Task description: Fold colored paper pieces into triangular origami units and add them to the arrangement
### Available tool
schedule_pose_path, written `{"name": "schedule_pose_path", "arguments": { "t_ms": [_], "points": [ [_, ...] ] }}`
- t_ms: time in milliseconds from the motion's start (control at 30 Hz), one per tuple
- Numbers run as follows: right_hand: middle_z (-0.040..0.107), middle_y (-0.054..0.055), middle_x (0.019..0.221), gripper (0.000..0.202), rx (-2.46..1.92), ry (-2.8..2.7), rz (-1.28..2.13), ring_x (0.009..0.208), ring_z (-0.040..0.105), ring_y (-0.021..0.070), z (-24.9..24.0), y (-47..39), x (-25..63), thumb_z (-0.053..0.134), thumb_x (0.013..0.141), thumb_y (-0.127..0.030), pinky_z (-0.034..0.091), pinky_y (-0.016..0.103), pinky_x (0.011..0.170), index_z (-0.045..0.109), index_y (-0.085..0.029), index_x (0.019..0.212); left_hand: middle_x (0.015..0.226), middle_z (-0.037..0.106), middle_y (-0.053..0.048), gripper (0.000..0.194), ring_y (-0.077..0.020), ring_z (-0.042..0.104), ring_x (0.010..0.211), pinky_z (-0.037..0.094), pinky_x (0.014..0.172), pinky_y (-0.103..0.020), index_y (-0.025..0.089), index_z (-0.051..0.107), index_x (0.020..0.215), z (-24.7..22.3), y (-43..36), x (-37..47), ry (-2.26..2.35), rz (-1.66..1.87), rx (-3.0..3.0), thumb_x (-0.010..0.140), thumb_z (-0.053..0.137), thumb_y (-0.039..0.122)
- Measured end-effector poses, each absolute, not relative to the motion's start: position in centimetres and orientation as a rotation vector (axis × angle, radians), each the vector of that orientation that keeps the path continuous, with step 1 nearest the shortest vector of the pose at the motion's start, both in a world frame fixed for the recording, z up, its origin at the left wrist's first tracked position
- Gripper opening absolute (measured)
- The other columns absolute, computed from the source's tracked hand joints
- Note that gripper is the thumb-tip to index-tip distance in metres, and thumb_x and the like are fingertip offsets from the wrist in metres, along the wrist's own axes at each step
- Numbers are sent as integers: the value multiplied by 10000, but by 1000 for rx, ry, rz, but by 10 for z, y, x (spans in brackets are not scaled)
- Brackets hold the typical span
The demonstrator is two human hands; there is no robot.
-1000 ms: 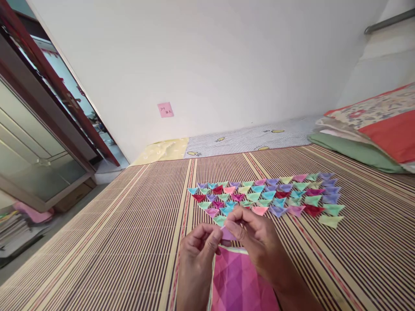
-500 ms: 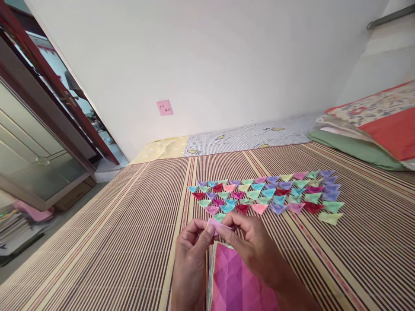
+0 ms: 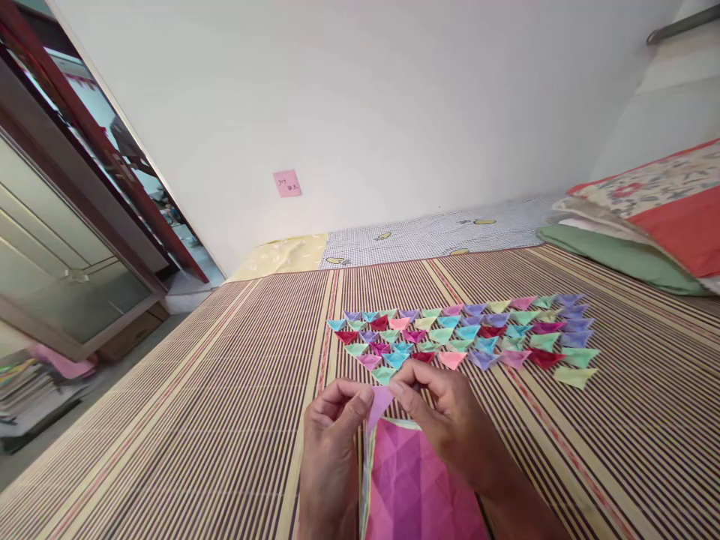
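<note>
Pinched between both hands is a small pink-lilac piece of folded paper (image 3: 380,403), showing as a triangle with its point downward. My left hand (image 3: 336,435) grips its left corner between thumb and forefinger. At the upper right corner, my right hand (image 3: 436,409) has thumb and forefinger closed on the paper. Just below lies a larger crumpled pink and purple sheet (image 3: 419,480), partly covered by my right hand and forearm. Beyond my fingers stand rows of small folded paper pieces (image 3: 447,334) in many colours; the nearest is a mint green one (image 3: 384,375).
A striped bamboo mat (image 3: 225,405) covers the surface. Folded bedding (image 3: 675,217) sits at the back right, and a checked cloth (image 3: 416,229) runs along the wall. A pink note (image 3: 287,183) is stuck there. On the left are a glass-panelled door (image 3: 67,255) and stacked papers (image 3: 34,390).
The pink-lilac paper has turned from a narrow, flat-looking strip to a downward-pointing triangle. My right hand has shifted slightly right, away from my left thumb. The view has tilted a little.
</note>
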State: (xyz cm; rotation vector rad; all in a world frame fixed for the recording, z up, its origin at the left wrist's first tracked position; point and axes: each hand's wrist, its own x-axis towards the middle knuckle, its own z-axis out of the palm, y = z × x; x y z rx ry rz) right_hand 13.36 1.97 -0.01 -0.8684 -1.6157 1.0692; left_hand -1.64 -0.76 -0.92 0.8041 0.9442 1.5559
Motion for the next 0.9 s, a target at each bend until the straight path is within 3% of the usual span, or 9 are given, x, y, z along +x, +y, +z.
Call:
{"name": "schedule_pose_path", "arguments": {
  "t_ms": [133, 300, 433, 600, 700, 800, 900],
  "points": [
    [464, -37, 655, 326, -850, -1462, 1075, 609, 420, 128, -1, 22, 136, 594, 993, -387, 361, 263, 560, 594, -194, 730, 596, 612, 12, 213, -80, 536, 570, 469, 590, -173, 141, 734, 646, -12, -4, -16, 832, 1515, 644, 713, 898, 258],
    [656, 13, 820, 155, -759, -1400, 1253, 769, 605, 162, -6, 24, 131, 711, 922, -345, 504, 282, 700, 702, -190, 925, 650, 681, -12, 268, -80, 609, 572, 522, 561, -148, 120, 765, 694, -17, 2, -16, 775, 1528, 394, 573, 984, 216],
    [695, 19, 847, 101, -705, -1435, 1312, 793, 646, 158, -4, 22, 126, 691, 939, -283, 529, 277, 728, 719, -190, 911, 717, 730, -41, 268, -91, 649, 582, 546, 520, -142, 101, 773, 725, -20, 4, -14, 742, 1508, 306, 567, 982, 160],
    [675, -3, 815, 94, -686, -1427, 1315, 756, 640, 141, 1, 20, 127, 673, 944, -249, 527, 258, 708, 716, -193, 881, 716, 728, -48, 158, -86, 654, 567, 563, 526, -134, 95, 783, 765, -22, 6, -14, 627, 1428, 257, 671, 909, 83],
    [674, -1, 802, 100, -697, -1442, 1304, 751, 648, 154, 1, 20, 128, 651, 951, -257, 535, 275, 709, 703, -195, 894, 721, 729, -47, 184, -89, 661, 580, 574, 547, -138, 97, 790, 759, -22, 6, -14, 613, 1427, 249, 642, 931, 91],
    [675, 1, 845, 116, -756, -1502, 1135, 781, 650, 164, -1, 19, 127, 611, 946, -201, 532, 285, 724, 715, -212, 995, 734, 739, -49, 232, -101, 675, 616, 590, 585, -158, 106, 794, 742, -21, 4, -13, 663, 1453, 292, 601, 972, 149],
    [680, 12, 923, 236, -772, -1576, 896, 853, 652, 172, -3, 18, 124, 576, 929, -122, 525, 287, 760, 749, -240, 1039, 747, 751, -51, 193, -91, 664, 634, 586, 634, -163, 118, 806, 753, -20, 1, -9, 699, 1487, 405, 664, 953, 207]
  ]
}}
